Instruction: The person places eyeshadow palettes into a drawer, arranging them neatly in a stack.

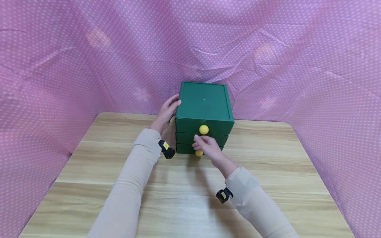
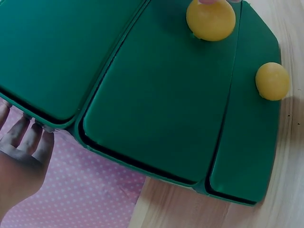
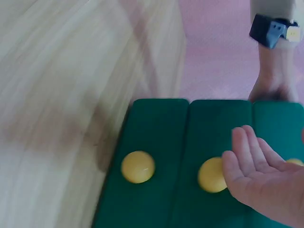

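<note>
A green three-drawer cabinet [image 1: 205, 100] has round yellow knobs. The top knob [image 1: 203, 129] and bottom knob [image 1: 199, 153] show in the head view, where the right hand covers the middle knob [image 3: 212, 175]. My left hand [image 1: 167, 112] rests along the cabinet's left side near the top, its fingers fairly straight. In the left wrist view, those fingers lie at the edge beside the top drawer [image 2: 47, 52]. My right hand [image 3: 261, 178] is in front of the middle drawer, fingers extended and relaxed. Its fingertips overlap the middle knob. All the drawer fronts sit in the cabinet.
The cabinet stands near the back of a light wooden table [image 1: 184, 198]. Pink dotted cloth [image 1: 143, 59] hangs behind and on both sides, close to the cabinet's back. Both wrists carry small black cameras over pale sleeves [image 1: 134, 172].
</note>
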Demonstrator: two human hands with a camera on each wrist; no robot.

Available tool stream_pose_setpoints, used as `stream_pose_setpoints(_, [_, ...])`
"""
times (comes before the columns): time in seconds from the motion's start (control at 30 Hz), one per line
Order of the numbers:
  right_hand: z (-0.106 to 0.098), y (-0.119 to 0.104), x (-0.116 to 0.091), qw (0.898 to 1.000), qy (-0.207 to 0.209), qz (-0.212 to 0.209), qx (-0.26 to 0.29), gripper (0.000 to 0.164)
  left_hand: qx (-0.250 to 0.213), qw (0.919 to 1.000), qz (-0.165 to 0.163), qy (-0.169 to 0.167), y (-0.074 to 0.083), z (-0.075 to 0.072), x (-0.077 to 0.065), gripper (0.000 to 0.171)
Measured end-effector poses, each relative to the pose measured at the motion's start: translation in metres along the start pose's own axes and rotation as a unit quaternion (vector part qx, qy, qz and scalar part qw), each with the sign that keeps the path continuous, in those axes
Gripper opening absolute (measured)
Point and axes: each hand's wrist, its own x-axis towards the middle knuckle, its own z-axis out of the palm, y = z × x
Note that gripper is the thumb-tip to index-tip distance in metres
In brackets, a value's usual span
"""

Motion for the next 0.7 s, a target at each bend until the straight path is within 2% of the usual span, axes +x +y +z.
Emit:
stream_pose_setpoints(0.07, [0.004, -0.007, -0.002, 0.999, -0.022, 0.004, -0.034, 0.05, 0.005, 1.0, -0.002, 0.001, 0.001, 0.001, -0.001, 0.044])
stream_pose_setpoints(0.17, [0.007, -0.017, -0.002, 0.995, -0.056, -0.02, -0.086, 0.046, 0.018, 0.9998, -0.001, -0.001, 0.002, 0.0, -0.002, 0.045])
stream_pose_setpoints(0.3, [0.006, -0.034, -0.001, 0.981, -0.078, -0.067, -0.164, 0.044, 0.046, 0.9989, 0.006, -0.004, 0.002, -0.002, -0.003, 0.045])
stream_pose_setpoints(0.4, [0.003, -0.046, 0.0, 0.972, -0.082, -0.09, -0.199, 0.043, 0.062, 0.998, 0.01, -0.005, 0.002, -0.003, -0.004, 0.047])
stream_pose_setpoints(0.57, [-0.006, -0.059, 0.003, 0.968, -0.083, -0.104, -0.214, 0.045, 0.087, 0.9961, 0.014, -0.012, 0.003, -0.004, -0.004, 0.05])
stream_pose_setpoints(0.7, [-0.016, -0.067, 0.004, 0.965, -0.073, -0.128, -0.215, 0.048, 0.132, 0.9906, 0.031, -0.018, 0.009, -0.006, -0.007, 0.051])
